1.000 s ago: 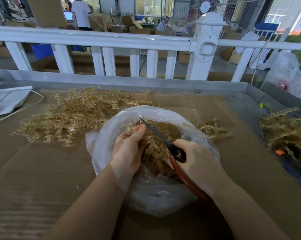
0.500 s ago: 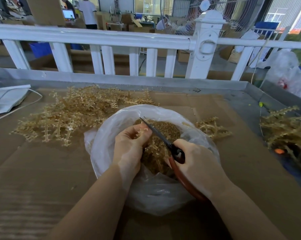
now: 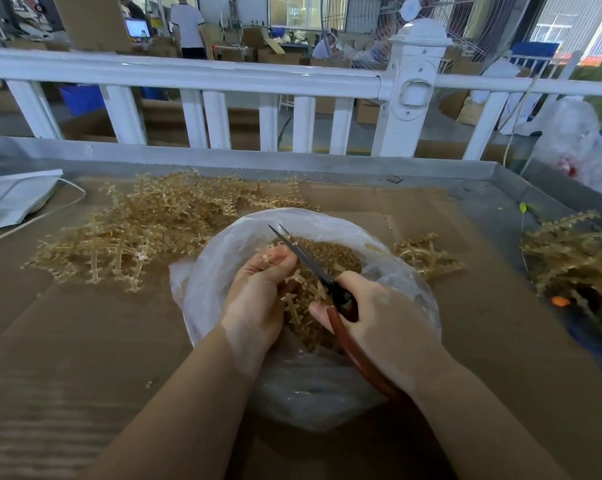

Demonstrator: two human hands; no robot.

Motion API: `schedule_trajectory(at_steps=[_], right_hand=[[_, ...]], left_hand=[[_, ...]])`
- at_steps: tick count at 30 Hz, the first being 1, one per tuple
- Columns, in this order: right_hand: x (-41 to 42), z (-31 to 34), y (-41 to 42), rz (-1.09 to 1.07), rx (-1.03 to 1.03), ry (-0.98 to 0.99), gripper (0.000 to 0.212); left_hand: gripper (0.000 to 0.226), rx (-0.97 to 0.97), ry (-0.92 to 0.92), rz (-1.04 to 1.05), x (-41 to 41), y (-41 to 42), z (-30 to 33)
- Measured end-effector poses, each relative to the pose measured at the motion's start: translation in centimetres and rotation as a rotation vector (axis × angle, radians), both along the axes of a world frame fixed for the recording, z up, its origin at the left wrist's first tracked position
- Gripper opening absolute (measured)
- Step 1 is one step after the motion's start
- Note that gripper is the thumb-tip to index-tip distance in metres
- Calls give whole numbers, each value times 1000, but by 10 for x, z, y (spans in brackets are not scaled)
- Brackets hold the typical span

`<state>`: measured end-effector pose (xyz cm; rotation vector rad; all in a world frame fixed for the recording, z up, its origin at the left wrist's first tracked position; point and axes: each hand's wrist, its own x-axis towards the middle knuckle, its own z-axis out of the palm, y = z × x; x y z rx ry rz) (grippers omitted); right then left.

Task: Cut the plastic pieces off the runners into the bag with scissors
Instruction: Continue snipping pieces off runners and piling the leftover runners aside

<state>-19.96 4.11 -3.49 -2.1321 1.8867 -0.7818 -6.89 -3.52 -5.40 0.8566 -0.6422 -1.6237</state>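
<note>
Against the frame half a second back, little differs: both hands sit in the same place over the bag, but the scissor blades, closed into one line then, now show a narrow gap at the tips, and the left thumb has curled down over the runner.

Nearest, the right hand [image 3: 379,317] has its fingers clamped round the red-brown handle of the scissors [image 3: 313,268]. Their long axis runs from the handle at lower right, under the wrist, up and left to the tips, which point away and to the left, just past the left fingertips. The left hand [image 3: 258,292] pinches a runner [image 3: 292,303], fingers curled together round it; the runner hangs below the hand, over the bag's mouth, its long axis roughly along the forearm.

Both hands are above the bag [image 3: 223,258], a clear one lying open on the cardboard [image 3: 85,341], with cut pieces [image 3: 334,258] heaped inside.

Farther left, touching the bag's rim, is a pile of runners [image 3: 137,230]. A small cluster [image 3: 424,254] lies just right of the bag, another heap [image 3: 569,258] well to the right. Beyond stands a white railing [image 3: 223,77].
</note>
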Motion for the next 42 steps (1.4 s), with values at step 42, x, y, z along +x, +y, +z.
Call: schedule_trajectory(at_steps=[42], right_hand=[[11, -4, 1, -57, -116, 205, 22]], left_hand=[[16, 26, 69, -44, 4, 0, 2]])
